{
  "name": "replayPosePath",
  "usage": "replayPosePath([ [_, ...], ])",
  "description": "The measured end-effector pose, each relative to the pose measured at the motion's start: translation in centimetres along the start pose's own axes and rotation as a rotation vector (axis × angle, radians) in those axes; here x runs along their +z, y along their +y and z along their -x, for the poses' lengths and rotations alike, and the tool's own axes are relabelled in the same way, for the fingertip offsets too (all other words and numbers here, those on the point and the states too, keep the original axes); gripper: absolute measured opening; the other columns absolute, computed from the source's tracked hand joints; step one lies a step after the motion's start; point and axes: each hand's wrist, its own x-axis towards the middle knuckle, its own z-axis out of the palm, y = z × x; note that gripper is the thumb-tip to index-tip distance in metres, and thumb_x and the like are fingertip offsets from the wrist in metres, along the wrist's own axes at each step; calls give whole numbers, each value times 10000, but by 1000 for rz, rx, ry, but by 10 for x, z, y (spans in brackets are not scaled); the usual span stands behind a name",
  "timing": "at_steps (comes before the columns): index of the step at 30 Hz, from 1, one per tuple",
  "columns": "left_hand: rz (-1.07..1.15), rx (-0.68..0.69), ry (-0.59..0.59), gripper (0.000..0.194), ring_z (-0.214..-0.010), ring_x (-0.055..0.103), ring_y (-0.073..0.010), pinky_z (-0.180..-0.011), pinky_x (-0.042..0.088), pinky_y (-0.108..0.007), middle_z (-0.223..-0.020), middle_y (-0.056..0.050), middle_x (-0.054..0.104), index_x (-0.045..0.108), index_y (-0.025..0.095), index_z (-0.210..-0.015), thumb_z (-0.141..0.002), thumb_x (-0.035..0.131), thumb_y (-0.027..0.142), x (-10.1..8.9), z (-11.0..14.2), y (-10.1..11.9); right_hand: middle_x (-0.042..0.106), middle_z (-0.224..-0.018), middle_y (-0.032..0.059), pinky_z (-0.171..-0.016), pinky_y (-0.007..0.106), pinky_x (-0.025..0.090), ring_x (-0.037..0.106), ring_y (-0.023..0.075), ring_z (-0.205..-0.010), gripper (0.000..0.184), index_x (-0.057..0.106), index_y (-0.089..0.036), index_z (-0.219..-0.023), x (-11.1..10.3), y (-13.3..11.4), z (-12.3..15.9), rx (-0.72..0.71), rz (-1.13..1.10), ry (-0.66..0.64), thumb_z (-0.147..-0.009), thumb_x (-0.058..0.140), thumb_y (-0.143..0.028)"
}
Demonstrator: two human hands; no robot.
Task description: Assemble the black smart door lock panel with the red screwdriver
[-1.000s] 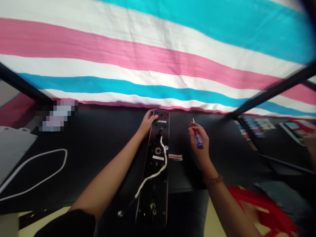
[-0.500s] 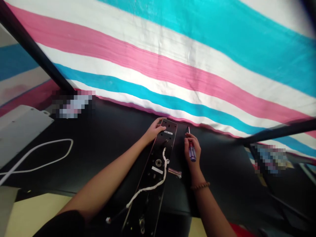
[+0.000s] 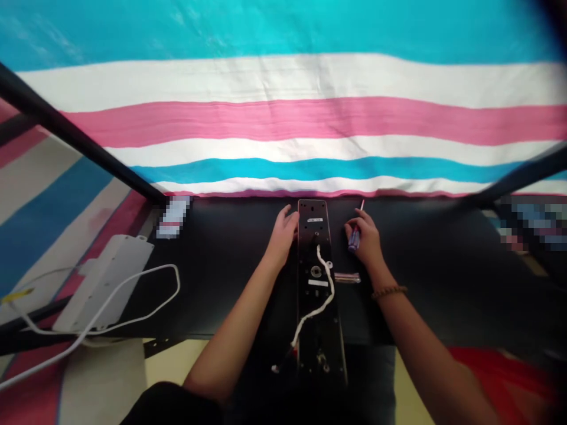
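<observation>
A long black panel (image 3: 312,319) lies lengthwise on the black table (image 3: 221,236), its near end reaching past the table's front edge. A white wrapped cable (image 3: 325,301) runs from it, curving down to a small plug (image 3: 276,369) at the left. My left hand (image 3: 282,236) is at the panel's upper left edge, fingers apart; whether it touches the edge is unclear. In my right hand (image 3: 368,239) is a screwdriver (image 3: 354,239) with a purplish handle, its tip pointing away from me, to the right of the panel. Small shiny pinkish pieces (image 3: 348,277) lie beside the panel.
At the left sits a white power strip (image 3: 113,277) with a looping white cord (image 3: 175,283). A striped sheet (image 3: 283,124) hangs behind the table between black frame bars (image 3: 88,139). Blurred-out items lie at the back left (image 3: 173,217) and far right.
The view has turned and levelled, so the panel now looks nearly straight. My left hand has loosened from the panel's top end to its left side. The screwdriver stays in my right hand.
</observation>
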Motion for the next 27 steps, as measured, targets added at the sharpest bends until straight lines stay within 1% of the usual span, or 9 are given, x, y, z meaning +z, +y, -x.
replayPosePath([
  [2,-208,191,78,407,-1023,677,-186,-895,541,-324,-1284,-99,646,559,230,-1282,-905,637,360,-24,25,12,570,-1374,182,-1085,482,450,561,308,-1282,154,661,-188,-889,1,1,0,12,19,4,-890,581,-320],
  [4,-468,315,110,266,-921,693,-180,-876,544,-332,-1109,-74,699,630,214,-1143,-915,626,350,-58,50,24,569,-1374,180,-1086,489,451,558,310,-1286,152,658,-190,-888,2,2,-1,20,31,15,-888,581,-321],
  [6,-726,341,144,182,-845,687,-177,-826,543,-326,-967,-50,707,682,205,-1023,-926,604,338,-93,69,33,577,-1363,168,-1089,497,450,561,309,-1282,140,655,-197,-888,3,4,-1,24,36,31,-882,587,-319],
  [8,-930,362,141,150,-874,678,-188,-833,534,-333,-947,-45,708,704,204,-980,-920,600,295,-123,82,34,582,-1357,154,-1093,500,447,559,307,-1283,125,653,-204,-890,4,6,0,25,37,43,-871,598,-315],
  [11,-1131,328,3,154,-882,661,-193,-806,538,-335,-985,-49,696,726,210,-989,-902,611,263,-150,92,22,585,-1351,158,-1092,496,447,556,309,-1285,124,651,-199,-889,6,8,1,20,41,51,-860,607,-311],
  [13,-1201,332,-28,196,-919,650,-207,-818,540,-349,-1022,-60,680,723,215,-1056,-900,618,274,-157,94,12,591,-1336,172,-1084,494,450,559,312,-1279,128,649,-193,-880,6,10,2,22,45,66,-859,606,-313],
  [16,-1261,410,10,245,-957,631,-227,-872,526,-379,-1019,-72,658,716,214,-1113,-917,611,317,-158,95,0,588,-1332,179,-1086,486,445,563,309,-1271,137,646,-194,-871,6,9,2,33,48,86,-866,594,-321],
  [19,-1253,465,34,221,-930,626,-225,-881,514,-381,-974,-64,658,737,218,-1054,-927,601,337,-158,91,-5,584,-1331,180,-1085,480,441,570,304,-1257,147,641,-196,-860,6,5,2,30,63,83,-878,579,-327],
  [27,-1239,480,42,199,-895,616,-221,-853,490,-362,-915,-59,669,727,221,-929,-936,548,308,-153,84,-7,565,-1325,205,-1059,464,442,559,306,-1257,167,635,-185,-862,3,5,-3,33,70,16,-882,575,-339],
])
